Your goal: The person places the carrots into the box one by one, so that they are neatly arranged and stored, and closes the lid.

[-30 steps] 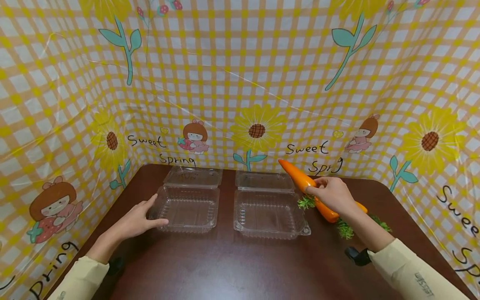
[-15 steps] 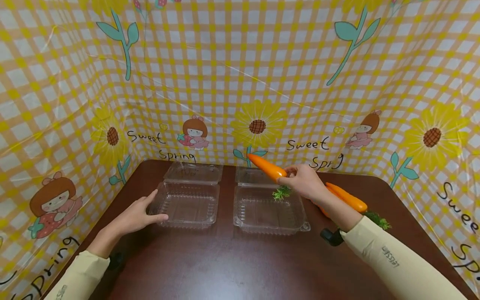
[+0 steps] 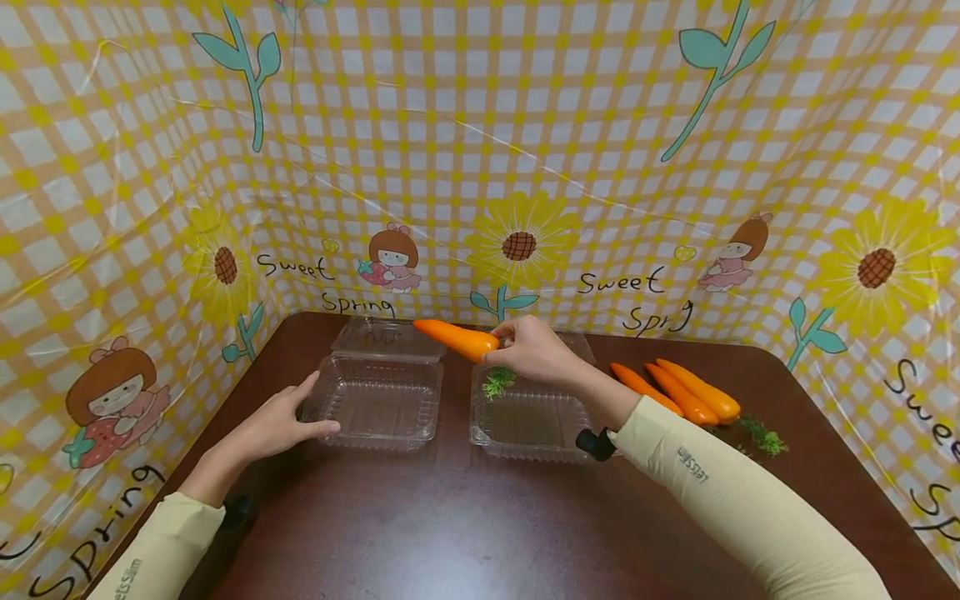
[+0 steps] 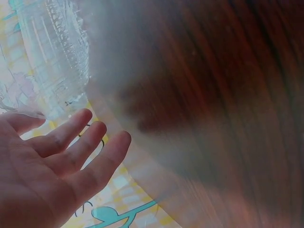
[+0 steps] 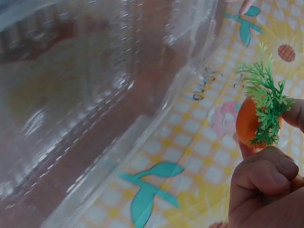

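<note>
My right hand (image 3: 534,352) pinches a carrot (image 3: 457,337) by its thick leafy end, above the back of the right clear plastic clamshell box (image 3: 528,454). The carrot's tip points left, over the lid of the left clamshell box (image 3: 375,442). In the right wrist view, green leaves (image 5: 268,102) hang over the carrot's orange end between thumb and fingers. My left hand (image 3: 281,425) rests at the left side of the left box, thumb near its front corner and fingers along its side. The left wrist view shows those fingers (image 4: 102,166) spread and relaxed.
Several more carrots (image 3: 693,392) with green tops lie at the right of the brown table (image 3: 420,525). Both boxes stand with lids folded back toward the patterned cloth (image 3: 450,167), which rises behind and at both sides.
My right hand has carried the carrot leftward from beside the other carrots, across the right box toward the left one. The left hand has stayed at the left box.
</note>
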### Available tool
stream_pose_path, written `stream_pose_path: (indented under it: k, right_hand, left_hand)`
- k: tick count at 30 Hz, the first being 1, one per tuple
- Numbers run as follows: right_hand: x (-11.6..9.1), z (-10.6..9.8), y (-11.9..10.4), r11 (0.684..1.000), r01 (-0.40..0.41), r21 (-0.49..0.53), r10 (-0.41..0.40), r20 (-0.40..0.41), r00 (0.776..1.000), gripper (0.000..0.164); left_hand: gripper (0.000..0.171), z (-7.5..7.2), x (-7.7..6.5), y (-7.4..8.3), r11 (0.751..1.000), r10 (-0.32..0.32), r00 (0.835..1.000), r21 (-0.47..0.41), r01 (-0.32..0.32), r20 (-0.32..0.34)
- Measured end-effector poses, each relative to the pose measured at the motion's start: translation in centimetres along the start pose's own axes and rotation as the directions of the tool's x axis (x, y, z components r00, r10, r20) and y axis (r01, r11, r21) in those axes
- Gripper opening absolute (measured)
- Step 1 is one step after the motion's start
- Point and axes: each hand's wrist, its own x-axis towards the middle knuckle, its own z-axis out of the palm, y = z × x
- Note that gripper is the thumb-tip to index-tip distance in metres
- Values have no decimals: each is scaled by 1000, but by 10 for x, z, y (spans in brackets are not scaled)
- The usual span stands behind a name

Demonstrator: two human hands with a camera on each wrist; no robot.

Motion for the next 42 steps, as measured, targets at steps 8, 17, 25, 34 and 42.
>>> stream_pose_path:
  k: [8, 17, 25, 34, 42]
  right_hand:
    - [24, 25, -22, 993, 103, -54, -98, 86, 991, 42]
    - [43, 50, -38, 988, 135, -80, -120, 162, 979, 35]
    - [61, 75, -46, 981, 143, -129, -113, 212, 971, 33]
    - [78, 99, -52, 952, 141, -270, -71, 254, 965, 33]
    - [87, 113, -52, 867, 95, -489, 55, 284, 957, 20]
  left_hand:
    - [108, 0, 1, -3, 1000, 8, 1000, -17, -8, -5]
    - [109, -1, -1, -4, 1000, 5, 1000, -25, -5, 11]
    - [110, -1, -1, -3, 1000, 2, 1000, -19, -2, 16]
    - [108, -2, -2, -3, 999, -11, 1000, -32, 11, 24]
    - [108, 1, -2, -4, 999, -8, 1000, -42, 9, 26]
